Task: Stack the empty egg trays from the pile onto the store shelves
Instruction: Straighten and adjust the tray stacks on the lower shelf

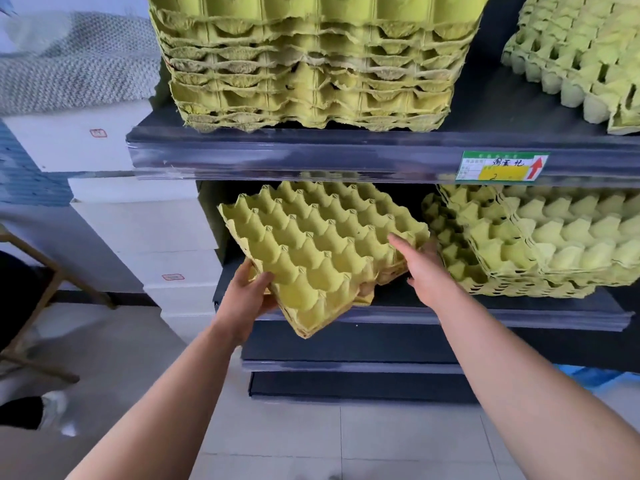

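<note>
White boxes (145, 230) stacked left; grey blanket (79, 60) atop.

pale grey tiled floor (277, 445), soft even light. dark grey metal shelving unit (346, 154) dead ahead. stack of white cardboard boxes (138, 223) just left of it, grey knitted cloth (76, 64) on top. brown wooden frame legs (41, 289) far left, standing on floor.
</note>
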